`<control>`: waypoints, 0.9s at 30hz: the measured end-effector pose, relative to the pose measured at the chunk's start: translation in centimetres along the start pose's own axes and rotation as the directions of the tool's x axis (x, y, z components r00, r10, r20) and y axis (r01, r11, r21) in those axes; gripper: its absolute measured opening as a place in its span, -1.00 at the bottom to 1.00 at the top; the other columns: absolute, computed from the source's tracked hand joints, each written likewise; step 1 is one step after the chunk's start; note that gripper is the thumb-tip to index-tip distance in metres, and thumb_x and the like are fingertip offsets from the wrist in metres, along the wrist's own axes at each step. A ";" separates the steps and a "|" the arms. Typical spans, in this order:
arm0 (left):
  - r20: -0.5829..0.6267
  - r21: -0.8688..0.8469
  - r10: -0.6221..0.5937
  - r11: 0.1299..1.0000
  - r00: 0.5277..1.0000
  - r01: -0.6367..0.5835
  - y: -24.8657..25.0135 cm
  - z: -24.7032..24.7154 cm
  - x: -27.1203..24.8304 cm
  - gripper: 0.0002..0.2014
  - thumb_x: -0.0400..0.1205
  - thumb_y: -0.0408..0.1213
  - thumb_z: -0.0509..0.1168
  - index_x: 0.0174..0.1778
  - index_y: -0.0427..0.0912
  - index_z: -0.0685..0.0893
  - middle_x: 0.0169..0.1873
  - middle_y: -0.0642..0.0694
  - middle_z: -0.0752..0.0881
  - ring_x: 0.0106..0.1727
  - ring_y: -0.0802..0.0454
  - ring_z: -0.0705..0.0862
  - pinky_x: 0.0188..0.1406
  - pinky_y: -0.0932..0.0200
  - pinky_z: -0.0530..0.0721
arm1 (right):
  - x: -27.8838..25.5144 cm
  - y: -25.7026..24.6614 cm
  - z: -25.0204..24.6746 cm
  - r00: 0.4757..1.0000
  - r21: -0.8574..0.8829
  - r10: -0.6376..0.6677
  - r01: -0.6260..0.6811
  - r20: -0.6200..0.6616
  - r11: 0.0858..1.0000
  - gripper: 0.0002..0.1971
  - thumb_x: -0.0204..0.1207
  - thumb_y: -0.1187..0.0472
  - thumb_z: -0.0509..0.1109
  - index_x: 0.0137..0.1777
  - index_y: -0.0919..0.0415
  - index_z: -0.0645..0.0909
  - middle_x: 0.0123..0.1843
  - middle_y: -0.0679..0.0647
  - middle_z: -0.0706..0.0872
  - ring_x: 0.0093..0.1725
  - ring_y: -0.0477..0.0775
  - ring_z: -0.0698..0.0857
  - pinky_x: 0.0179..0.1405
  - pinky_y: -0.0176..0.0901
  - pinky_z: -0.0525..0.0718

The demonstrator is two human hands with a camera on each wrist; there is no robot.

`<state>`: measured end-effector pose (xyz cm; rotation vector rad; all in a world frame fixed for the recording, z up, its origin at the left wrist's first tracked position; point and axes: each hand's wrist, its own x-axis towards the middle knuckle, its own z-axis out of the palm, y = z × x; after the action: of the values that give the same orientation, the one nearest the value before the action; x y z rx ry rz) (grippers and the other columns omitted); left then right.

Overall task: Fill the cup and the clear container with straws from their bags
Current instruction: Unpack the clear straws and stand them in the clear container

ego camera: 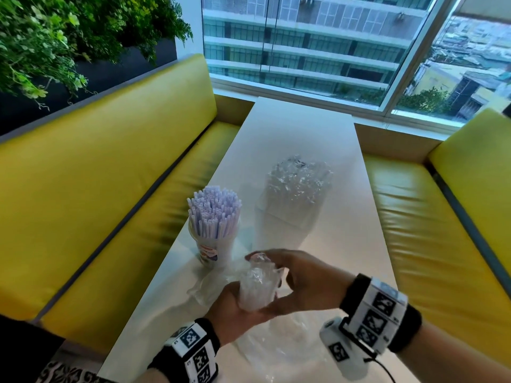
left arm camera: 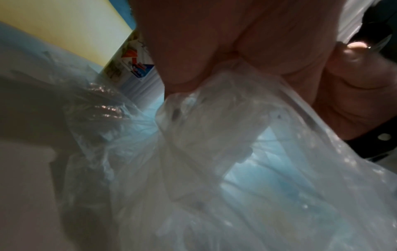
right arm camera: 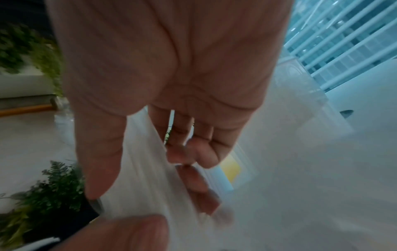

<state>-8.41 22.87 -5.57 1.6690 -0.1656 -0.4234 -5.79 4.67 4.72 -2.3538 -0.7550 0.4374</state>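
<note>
A printed cup [ego camera: 212, 251] packed with pale purple straws [ego camera: 213, 208] stands on the white table [ego camera: 345, 244], left of centre. Behind it to the right stands the clear container [ego camera: 297, 194], holding clear-wrapped straws. Near the table's front, both hands hold a bundle of wrapped straws [ego camera: 257, 286] inside a thin plastic bag. My left hand [ego camera: 237, 308] grips the bundle's lower end from beneath. My right hand [ego camera: 279, 269] curls over its top end. In the right wrist view the right fingers [right arm camera: 193, 152] pinch the white bundle [right arm camera: 146, 178]. The left wrist view is filled by the bag [left arm camera: 236, 152].
A crumpled empty plastic bag [ego camera: 203, 287] lies beside the cup, and more clear plastic [ego camera: 273, 346] lies under the hands. Yellow benches [ego camera: 110, 175] flank the table on both sides. A window [ego camera: 318, 45] is at the far end, with plants [ego camera: 41, 37] at upper left.
</note>
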 end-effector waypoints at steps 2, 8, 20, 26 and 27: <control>0.029 -0.029 -0.009 1.000 1.000 0.010 -0.3 -0.1 0.4 -0.55 0.22 -0.14 0.72 -0.03 0.04 0.73 -0.05 -0.03 0.83 0.01 0.23 0.80 0.13 0.09 0.78 | 0.2 0.5 1.0 0.999 0.069 -0.012 0.015 -0.046 0.997 -0.51 0.30 0.03 0.72 0.23 -0.13 0.68 0.06 -0.17 0.72 -0.12 -0.23 0.67 -0.13 -0.49 0.53; 0.051 -0.023 0.012 1.000 0.999 -0.011 -0.4 -0.4 0.6 -0.38 0.07 0.18 0.70 0.05 0.21 0.74 0.04 -0.13 0.84 0.13 -0.10 0.79 0.25 -0.26 0.70 | -0.6 0.5 1.5 0.973 0.045 -0.079 0.091 -0.216 0.995 -0.79 0.31 0.11 0.69 -0.18 -0.02 0.69 -0.27 -0.23 0.60 -0.29 -0.27 0.61 -0.23 -0.54 0.45; 0.065 -0.004 0.003 1.000 0.998 -0.003 -1.0 -0.8 0.4 -0.40 0.29 0.09 0.65 0.23 0.04 0.71 0.13 -0.08 0.82 0.23 -0.06 0.76 0.33 -0.25 0.65 | -1.7 0.6 4.0 0.930 0.349 0.105 0.026 -0.353 0.937 -0.64 0.28 0.28 0.64 -0.01 -0.09 0.68 -0.12 -0.09 0.77 -0.14 -0.05 0.75 -0.07 -0.13 0.74; 0.076 0.025 0.031 0.999 0.997 -0.033 -1.1 -0.7 0.6 -0.48 0.39 0.03 0.61 0.25 -0.01 0.71 0.14 -0.06 0.81 0.24 -0.03 0.75 0.34 -0.22 0.65 | -1.6 0.9 5.0 0.934 0.369 0.093 0.045 -0.346 0.928 -0.83 0.40 0.27 0.58 -0.23 -0.04 0.70 -0.25 -0.16 0.71 -0.24 -0.11 0.71 -0.19 -0.22 0.65; 0.060 0.025 0.023 0.999 0.998 -0.025 -1.2 -0.7 0.6 -0.47 0.38 0.06 0.61 0.25 0.01 0.71 0.14 -0.04 0.81 0.24 0.00 0.75 0.34 -0.20 0.65 | -1.6 1.0 4.8 0.929 0.322 0.071 0.054 -0.364 0.945 -0.83 0.41 0.29 0.58 -0.25 0.01 0.69 -0.27 -0.17 0.69 -0.27 -0.11 0.69 -0.20 -0.28 0.61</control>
<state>-7.76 23.51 -6.82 1.6785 -0.2356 -0.4545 -8.93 5.28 0.68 -2.0398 -0.4521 0.0987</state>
